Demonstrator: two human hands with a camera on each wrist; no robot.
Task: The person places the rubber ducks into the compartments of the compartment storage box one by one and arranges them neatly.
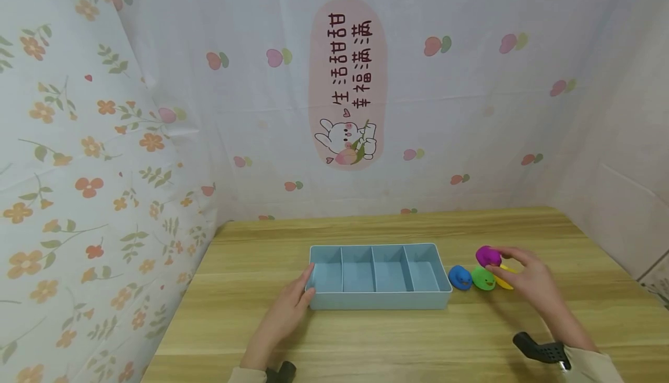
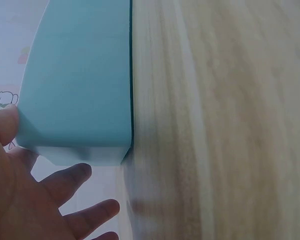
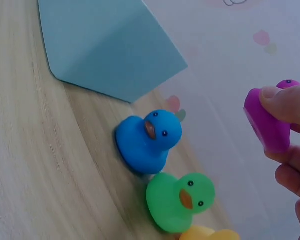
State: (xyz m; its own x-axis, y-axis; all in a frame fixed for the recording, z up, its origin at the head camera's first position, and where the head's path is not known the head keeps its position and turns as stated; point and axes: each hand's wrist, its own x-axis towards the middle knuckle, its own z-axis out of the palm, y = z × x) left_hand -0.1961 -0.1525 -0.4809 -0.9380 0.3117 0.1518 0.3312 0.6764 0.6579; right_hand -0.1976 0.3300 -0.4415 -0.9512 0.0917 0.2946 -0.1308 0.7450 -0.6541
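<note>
In the head view my right hand (image 1: 534, 281) pinches a purple rubber duck (image 1: 487, 255) between thumb and fingers, held above the table. The right wrist view shows the purple duck (image 3: 270, 122) tilted in the fingertips. Below it stand a blue rubber duck (image 1: 460, 278), a green rubber duck (image 1: 483, 279) and a partly hidden yellow one (image 1: 504, 281), side by side. My left hand (image 1: 284, 312) rests against the left end of a light blue box (image 1: 378, 300) with several compartments. The left wrist view shows its thumb at the box's rim and the other fingers spread.
The box stands on a wood-grain table (image 1: 376, 348), just left of the ducks. A printed white cloth (image 1: 251, 110) hangs behind the table and along its left side. Dark straps with small devices (image 1: 540, 349) sit on both wrists.
</note>
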